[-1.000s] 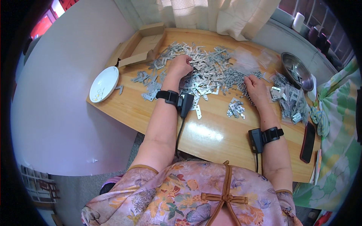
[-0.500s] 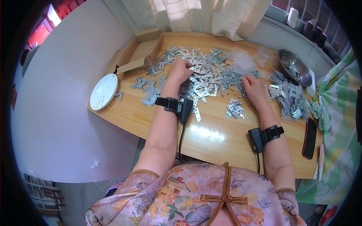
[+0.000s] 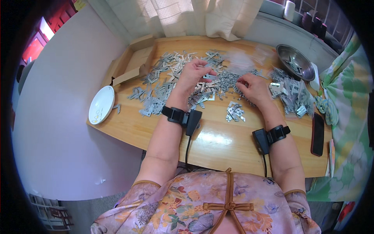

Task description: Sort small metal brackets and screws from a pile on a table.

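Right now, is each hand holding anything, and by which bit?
The left hand seems to hold a flat metal piece at its edge; the exact spot is unclear. Whether the right hand holds anything can't be told.

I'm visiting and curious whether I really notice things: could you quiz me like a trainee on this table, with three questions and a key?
1. Which is closest to the white bowl?
(a) the steel bowl
(b) the open cardboard box
(c) the bagged parts
2. True or false: the dark phone lies to the right of the right hand.
3. Fill in: the left hand is over scattered metal ____, many of them L-shaped.

Key: 1. b; 2. true; 3. brackets.
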Demonstrator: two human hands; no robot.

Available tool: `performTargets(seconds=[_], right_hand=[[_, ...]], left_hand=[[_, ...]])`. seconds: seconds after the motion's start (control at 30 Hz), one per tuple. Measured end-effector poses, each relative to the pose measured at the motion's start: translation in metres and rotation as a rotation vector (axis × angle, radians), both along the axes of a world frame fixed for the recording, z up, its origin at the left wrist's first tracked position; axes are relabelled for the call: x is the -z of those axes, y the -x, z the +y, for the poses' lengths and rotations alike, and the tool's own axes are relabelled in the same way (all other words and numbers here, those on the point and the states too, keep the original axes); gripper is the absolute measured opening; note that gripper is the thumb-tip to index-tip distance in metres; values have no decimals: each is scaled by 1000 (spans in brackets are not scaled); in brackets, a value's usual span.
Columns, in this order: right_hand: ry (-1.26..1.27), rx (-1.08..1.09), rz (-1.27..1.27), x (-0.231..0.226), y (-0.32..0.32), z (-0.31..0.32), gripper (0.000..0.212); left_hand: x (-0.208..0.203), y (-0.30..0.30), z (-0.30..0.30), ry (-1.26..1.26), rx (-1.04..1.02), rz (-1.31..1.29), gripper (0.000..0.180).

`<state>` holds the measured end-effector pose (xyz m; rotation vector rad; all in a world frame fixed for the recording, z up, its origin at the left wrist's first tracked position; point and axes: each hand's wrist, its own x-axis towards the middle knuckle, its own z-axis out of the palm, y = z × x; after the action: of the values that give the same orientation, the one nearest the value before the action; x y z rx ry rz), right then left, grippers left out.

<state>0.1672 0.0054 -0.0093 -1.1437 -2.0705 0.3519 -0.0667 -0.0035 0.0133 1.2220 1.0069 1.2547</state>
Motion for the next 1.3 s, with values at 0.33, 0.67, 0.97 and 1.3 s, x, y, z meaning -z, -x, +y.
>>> performTargets(seconds=[0.33,0.67,0.97,1.3], right_hand=[[-281,-43,-340,8,1,4,12],[-409,8,-430,11,3,5,10],[-462,32,-445,19,3,12,8],[-385,56,-222,19,4,14,9]], left_hand=[[12,-30,0,80,187,-36,11],[17,-39,-2,107,250,-87,15],[16,-41,-1,74,256,-22,16],[18,-36,1,52,205,39,13]])
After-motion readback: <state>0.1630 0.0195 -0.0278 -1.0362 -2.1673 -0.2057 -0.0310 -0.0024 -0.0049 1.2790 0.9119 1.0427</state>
